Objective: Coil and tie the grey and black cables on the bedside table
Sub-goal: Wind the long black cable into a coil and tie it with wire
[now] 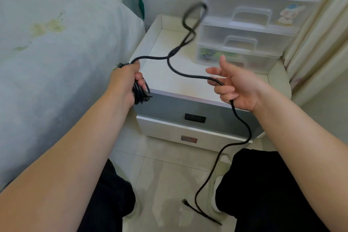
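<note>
My left hand (128,83) is closed around a bundle of coiled black cable (141,92) at the near left corner of the bedside table (169,83). From that fist the black cable swings up in a blurred loop (192,19) over the table, then drops across to my right hand (233,86). The cable passes through my right hand's loosely curled lower fingers, while the thumb and forefinger are spread. Below that hand the cable hangs down to the floor, and its plug end (185,202) lies on the tiles between my legs. No grey cable is visible.
A clear plastic drawer unit (244,34) with cartoon stickers stands on the right back part of the table. The bed (56,52) with a pale cover is on the left, a curtain (320,34) on the right. The table has two front drawers (194,118).
</note>
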Tool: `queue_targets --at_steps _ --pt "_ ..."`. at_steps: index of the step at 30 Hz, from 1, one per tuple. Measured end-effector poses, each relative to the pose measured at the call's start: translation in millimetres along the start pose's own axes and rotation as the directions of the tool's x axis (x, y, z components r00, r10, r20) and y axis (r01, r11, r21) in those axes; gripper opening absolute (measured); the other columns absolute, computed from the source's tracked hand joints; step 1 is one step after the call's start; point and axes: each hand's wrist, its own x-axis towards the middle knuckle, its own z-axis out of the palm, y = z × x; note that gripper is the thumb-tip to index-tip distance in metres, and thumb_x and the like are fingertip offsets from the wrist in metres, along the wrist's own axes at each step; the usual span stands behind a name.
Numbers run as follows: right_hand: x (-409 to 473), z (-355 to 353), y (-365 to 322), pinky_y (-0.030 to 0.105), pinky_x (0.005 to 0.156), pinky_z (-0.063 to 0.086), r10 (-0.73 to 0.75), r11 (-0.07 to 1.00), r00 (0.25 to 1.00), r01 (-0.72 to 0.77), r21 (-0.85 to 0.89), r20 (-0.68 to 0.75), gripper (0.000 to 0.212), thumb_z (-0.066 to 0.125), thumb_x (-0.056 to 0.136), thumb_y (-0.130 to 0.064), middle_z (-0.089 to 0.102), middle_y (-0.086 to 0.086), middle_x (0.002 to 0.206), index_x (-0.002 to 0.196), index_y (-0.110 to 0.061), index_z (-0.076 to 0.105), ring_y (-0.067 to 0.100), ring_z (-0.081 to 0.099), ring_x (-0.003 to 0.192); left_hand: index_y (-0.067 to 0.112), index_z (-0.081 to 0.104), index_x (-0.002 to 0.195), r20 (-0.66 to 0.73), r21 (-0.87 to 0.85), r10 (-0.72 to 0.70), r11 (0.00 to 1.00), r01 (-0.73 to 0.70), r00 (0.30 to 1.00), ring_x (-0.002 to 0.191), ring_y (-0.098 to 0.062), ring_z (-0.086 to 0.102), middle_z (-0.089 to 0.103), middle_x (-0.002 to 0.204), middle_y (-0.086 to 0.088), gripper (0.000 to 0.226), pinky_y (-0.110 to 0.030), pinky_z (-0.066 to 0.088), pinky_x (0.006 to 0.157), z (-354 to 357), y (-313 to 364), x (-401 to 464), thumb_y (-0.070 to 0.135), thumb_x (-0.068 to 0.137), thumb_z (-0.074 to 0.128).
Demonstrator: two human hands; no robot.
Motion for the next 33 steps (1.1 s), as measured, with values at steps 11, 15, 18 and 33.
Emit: queue_targets --at_steps 11,15,18,33 --pt "-10.7 33.8 45.4 0.019 0.076 0.046 -0.224 0.383 0.952 0.284 -0.879 0.210 0.043 0.052 0.094 -0.032 0.056 -0.008 0.100 0.134 -0.026 0.040 0.011 0.059 0.080 0.013 0.051 0.070 0.061 0.227 0.105 0.967 -0.116 0.993 0.034 -0.014 0.038 0.041 0.042 0.003 0.027 -0.023 0.037 0.043 11.4 -19.0 -5.4 0.023 0.094 0.058" --pt "-7.4 52.4 46.2 0.031 0.094 0.044 -0.356 0.510 0.926 0.308 -0.803 0.129 0.076 0.057 0.088 -0.047 0.047 -0.006 0.127 0.147 -0.020 0.017 0.014 0.055 0.109 0.010 0.047 0.063 0.188 0.723 0.392 0.565 -0.397 0.900 0.041 -0.022 0.050 0.052 0.050 -0.005 0.041 -0.030 0.044 0.050 20.4 -26.9 -7.5 0.037 0.091 0.056" --pt "-1.9 52.9 33.5 0.037 0.098 0.043 -0.497 0.472 0.868 0.270 -0.839 -0.001 0.068 0.051 0.090 -0.050 0.049 0.001 0.135 0.141 -0.012 0.028 0.017 0.051 0.118 0.012 0.042 0.074 0.303 0.810 0.491 0.318 -0.492 0.817 0.059 -0.024 0.051 0.046 0.062 0.002 0.035 -0.030 0.034 0.052 24.7 -30.7 -10.8 0.040 0.090 0.056" --pt "4.7 38.8 -12.4 0.033 0.063 0.034 -0.716 0.179 0.698 0.193 -0.965 0.006 0.034 0.030 0.101 -0.036 0.052 -0.001 0.076 0.090 -0.017 0.056 0.024 0.047 0.074 0.013 0.043 0.046 0.763 0.518 -0.185 0.749 -0.414 0.620 0.032 -0.016 0.036 0.039 0.037 -0.002 0.051 -0.024 0.038 0.044 3.7 14.3 -31.9 0.029 0.092 0.059"
